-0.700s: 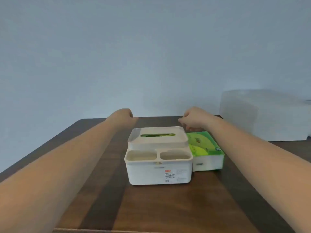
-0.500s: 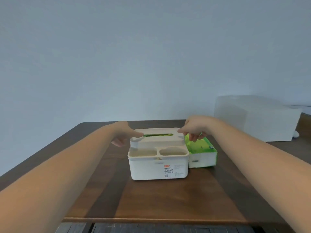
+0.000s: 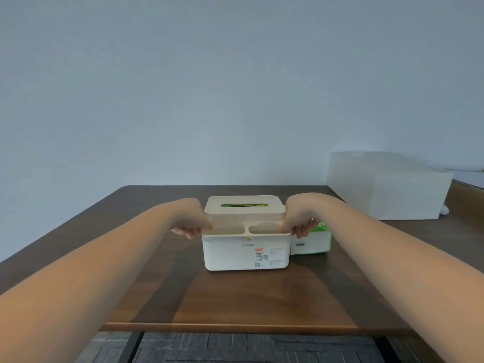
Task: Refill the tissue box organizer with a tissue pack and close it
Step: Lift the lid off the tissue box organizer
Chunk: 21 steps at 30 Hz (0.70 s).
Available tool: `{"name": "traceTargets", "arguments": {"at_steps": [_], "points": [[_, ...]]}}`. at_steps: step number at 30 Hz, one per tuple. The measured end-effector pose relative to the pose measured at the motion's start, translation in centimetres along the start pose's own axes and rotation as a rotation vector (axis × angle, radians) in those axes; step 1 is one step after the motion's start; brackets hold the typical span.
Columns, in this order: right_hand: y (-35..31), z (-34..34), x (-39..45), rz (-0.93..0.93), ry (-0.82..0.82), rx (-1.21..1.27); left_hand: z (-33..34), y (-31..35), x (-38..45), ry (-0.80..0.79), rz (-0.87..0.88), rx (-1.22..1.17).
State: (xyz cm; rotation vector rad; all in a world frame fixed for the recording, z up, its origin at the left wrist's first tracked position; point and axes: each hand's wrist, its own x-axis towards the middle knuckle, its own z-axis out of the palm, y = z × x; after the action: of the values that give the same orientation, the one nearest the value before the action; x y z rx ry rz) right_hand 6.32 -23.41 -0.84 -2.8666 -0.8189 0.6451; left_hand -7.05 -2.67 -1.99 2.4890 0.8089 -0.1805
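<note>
A white tissue box organizer (image 3: pixel 246 254) stands mid-table, with two open compartments along its front rim. Its beige lid (image 3: pixel 245 211) with a slot sits on the rear part; something green shows through the slot. My left hand (image 3: pixel 192 225) grips the organizer's left side at the rim, fingers curled under. My right hand (image 3: pixel 298 222) grips the right side the same way. A green and white tissue pack (image 3: pixel 314 241) lies on the table right against the organizer's right side, partly hidden by my right hand.
The dark wooden table (image 3: pixel 235 302) ends close to me, with dark floor tiles (image 3: pixel 235 347) below its front edge. A large white box (image 3: pixel 387 186) stands at the back right of the table. A plain wall rises behind.
Both hands came from the lid's far corners toward me and now clasp the organizer's sides near the front rim. The view has shifted back, so more of the near table edge shows.
</note>
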Motion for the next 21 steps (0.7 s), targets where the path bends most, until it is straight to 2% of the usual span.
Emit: {"name": "traceTargets", "arguments": {"at_steps": [5, 9, 17, 21], "points": [[-0.7, 0.1, -1.1, -0.018, 0.094, -0.057, 0.1, -0.2, -0.2, 0.075, 0.053, 0.019], [-0.9, -0.5, -1.9, -0.012, 0.175, -0.040, -0.4, -0.5, -0.5, 0.162, 0.117, -0.072], [-2.4, -2.3, -3.1, -0.071, 0.344, 0.189, -2.4, -2.7, -1.1, 0.309, 0.232, -0.360], [-5.1, -1.9, -2.8, -0.130, 0.374, 0.245, -3.4, -5.0, -1.1, 0.408, 0.222, -0.415]]}}
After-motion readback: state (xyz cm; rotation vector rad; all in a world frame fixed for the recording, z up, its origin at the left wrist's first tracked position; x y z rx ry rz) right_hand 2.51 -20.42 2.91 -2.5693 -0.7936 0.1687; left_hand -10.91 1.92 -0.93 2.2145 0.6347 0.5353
